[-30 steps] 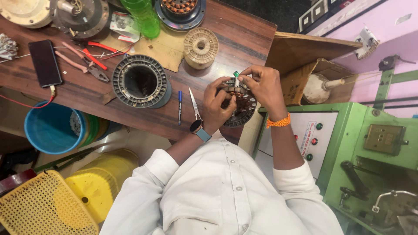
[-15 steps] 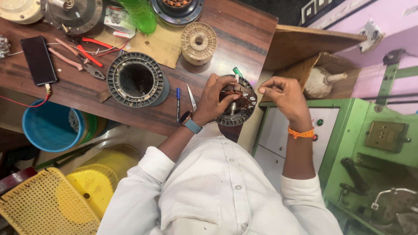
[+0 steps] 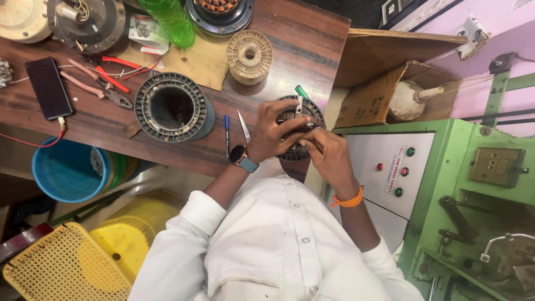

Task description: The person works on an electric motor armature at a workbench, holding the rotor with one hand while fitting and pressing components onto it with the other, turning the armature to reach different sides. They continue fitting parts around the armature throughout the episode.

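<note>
I am working on the wound stator point(image 3: 298, 131) at the near edge of the wooden bench point(image 3: 111, 125), just right of the empty stator ring point(image 3: 171, 107). To do this step well, I judge the core must stay pinned flat and the green-handled tool point(image 3: 301, 93) upright in its slot. My left hand point(image 3: 273, 134) lies over the stator, fingers curled and closed on its rim. My right hand point(image 3: 326, 156) pinches narrowly at the near rim; what it grips, I cannot tell.
</note>
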The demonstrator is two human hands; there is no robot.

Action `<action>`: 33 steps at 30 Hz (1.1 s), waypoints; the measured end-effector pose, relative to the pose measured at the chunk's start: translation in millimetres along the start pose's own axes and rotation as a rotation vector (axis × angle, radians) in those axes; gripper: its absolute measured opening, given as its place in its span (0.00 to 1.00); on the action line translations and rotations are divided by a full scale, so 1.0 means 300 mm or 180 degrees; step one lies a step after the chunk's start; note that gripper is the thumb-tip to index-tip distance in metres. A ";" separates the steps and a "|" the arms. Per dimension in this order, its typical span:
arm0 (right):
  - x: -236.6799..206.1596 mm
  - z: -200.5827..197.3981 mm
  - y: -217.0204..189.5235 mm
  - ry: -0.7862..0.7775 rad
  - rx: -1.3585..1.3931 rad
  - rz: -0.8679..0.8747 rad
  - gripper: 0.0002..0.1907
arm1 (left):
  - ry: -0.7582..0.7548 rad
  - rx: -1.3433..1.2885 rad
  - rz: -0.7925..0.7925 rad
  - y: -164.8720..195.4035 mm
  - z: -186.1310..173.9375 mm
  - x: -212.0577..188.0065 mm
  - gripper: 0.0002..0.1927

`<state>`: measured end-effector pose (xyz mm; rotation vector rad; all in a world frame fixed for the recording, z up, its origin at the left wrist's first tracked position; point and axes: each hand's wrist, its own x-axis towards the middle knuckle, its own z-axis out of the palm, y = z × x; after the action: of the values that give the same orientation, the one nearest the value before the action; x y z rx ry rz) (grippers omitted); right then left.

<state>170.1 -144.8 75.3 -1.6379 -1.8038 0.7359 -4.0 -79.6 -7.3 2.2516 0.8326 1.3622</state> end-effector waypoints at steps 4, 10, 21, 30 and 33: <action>-0.039 -0.013 -0.008 0.0029 -0.0076 -0.0127 0.06 | 0.0432 0.0606 0.0373 0.011 0.050 -0.045 0.16; -0.031 -0.082 -0.019 0.0194 -0.0085 -0.0366 0.04 | 0.0776 0.0490 -0.0142 0.008 0.113 -0.060 0.09; 0.307 -0.059 0.043 -0.0188 -0.0148 -0.0234 0.07 | 0.0920 0.0383 -0.0948 0.101 0.078 0.003 0.08; 0.359 -0.051 0.200 -0.0900 -0.0157 0.0681 0.08 | 0.0400 -0.0282 -0.0597 0.061 0.028 0.028 0.14; 0.287 -0.108 0.189 -0.0658 -0.0043 0.0800 0.08 | 0.0284 -0.0609 -0.0655 0.043 0.025 0.034 0.18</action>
<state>226.1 -53.3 60.4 -1.8784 -1.7607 1.0395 9.9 -82.7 3.7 1.9168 0.8952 1.3900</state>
